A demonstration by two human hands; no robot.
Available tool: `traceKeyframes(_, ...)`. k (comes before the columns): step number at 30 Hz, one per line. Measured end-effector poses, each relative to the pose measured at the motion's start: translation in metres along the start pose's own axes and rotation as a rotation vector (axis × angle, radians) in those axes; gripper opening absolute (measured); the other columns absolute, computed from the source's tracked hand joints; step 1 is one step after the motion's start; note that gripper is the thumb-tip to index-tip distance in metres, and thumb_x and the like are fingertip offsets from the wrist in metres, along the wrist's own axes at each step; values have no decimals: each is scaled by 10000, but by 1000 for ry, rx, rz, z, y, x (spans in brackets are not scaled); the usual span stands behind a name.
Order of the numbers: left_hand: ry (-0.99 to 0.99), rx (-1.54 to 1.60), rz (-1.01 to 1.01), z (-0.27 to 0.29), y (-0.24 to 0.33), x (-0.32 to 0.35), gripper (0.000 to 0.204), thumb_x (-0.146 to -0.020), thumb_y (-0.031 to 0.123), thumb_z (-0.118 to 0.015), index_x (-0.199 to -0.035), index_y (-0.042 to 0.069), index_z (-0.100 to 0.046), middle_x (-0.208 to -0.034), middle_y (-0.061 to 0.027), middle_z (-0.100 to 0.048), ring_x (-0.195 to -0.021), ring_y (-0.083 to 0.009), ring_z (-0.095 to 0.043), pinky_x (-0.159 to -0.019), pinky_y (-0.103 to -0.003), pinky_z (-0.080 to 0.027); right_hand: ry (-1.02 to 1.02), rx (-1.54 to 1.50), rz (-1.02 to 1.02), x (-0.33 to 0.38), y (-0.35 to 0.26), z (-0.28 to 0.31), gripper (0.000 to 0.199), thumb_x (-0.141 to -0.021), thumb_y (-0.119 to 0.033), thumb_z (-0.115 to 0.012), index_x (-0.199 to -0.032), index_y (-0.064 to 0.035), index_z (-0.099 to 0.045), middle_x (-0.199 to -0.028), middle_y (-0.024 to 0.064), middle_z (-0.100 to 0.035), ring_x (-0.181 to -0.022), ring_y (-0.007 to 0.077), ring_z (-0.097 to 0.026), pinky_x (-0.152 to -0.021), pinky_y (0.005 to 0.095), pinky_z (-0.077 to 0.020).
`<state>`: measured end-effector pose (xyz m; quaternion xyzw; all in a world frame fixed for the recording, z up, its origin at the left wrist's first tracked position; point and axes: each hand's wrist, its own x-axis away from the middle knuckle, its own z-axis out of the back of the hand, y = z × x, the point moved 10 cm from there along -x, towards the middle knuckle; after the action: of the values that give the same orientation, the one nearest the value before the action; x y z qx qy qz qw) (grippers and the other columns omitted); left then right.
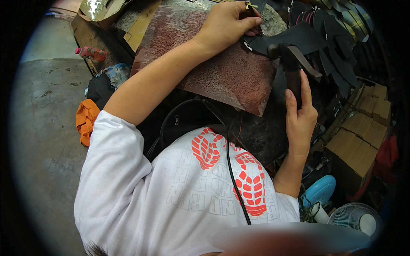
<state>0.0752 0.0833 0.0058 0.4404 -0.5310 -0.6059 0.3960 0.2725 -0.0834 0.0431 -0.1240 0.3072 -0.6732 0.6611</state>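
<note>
1. While the right hand [301,112] grips a hammer [293,79] by its dark handle, the left hand [228,22] is closed on a small dark thing [255,30], too hidden to name.
2. One black piece [301,38] lies by the left hand, over the far right part of a worn red-brown board [226,81].
3. More black pieces [337,36] sit to the right.
4. I cannot tell if the hammer touches anything below it.

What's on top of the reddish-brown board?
In view, the black sheet and hammer overlap the board's upper right; contact isn't clear. The left forearm and left hand cover its upper part, so anything beneath them can't be seen.
</note>
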Motion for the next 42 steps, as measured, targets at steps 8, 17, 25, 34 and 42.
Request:
traceKeyframes(8, 27, -11, -4, -3, 5, 4, 125, -975, 89, -681, -990, -36, -678, -810, -47, -710, -733, -93, -661, -658, -255, -550, -18, -16, -27, 2, 11, -3, 531, -987, -258, -674, -1494, -214, -523, -1093, 224, -733, -949, 383, -743, -761, 425, -567)
traceKeyframes(17, 6, -193, -202, -7, 23, 2, 128, -966, 84, -679, -979, -41, -659, -774, -63, -700, -686, -108, -643, -635, -286, -528, 256, -468, 309, -13, -54, 109, 444, -1047, -353, -574, -1246, 44, -556, -920, 166, -667, -608, 181, -584, -531, 265, -465)
traceKeyframes(25, -1, -209, -118, -6, 13, 0, 120, -987, 91, -657, -975, -28, -659, -810, -51, -704, -704, -97, -656, -638, -257, -540, 475, -308, 327, -2, -71, 154, 649, -991, -552, -598, -1124, 78, -523, -744, 134, -571, -560, 177, -529, -483, 256, -408)
traceKeyframes(34, 59, -709, -757, -44, 59, 19, 149, -876, 191, -724, -953, 64, -718, -853, -136, -718, -820, -345, -710, -738, -418, -571, 27, -260, -155, -23, -27, 35, 491, -1000, -273, -662, -1460, -173, -523, -1014, 132, -731, -807, 157, -700, -679, 312, -545)
traceKeyframes(42, 129, -211, -283, -6, 16, -2, 172, -868, 176, -737, -985, 51, -723, -845, -142, -716, -811, -327, -715, -726, -400, -575, -8, 50, 58, -8, -9, 7, 541, -994, -281, -670, -1509, -258, -509, -1107, 184, -746, -949, 344, -751, -777, 403, -570)
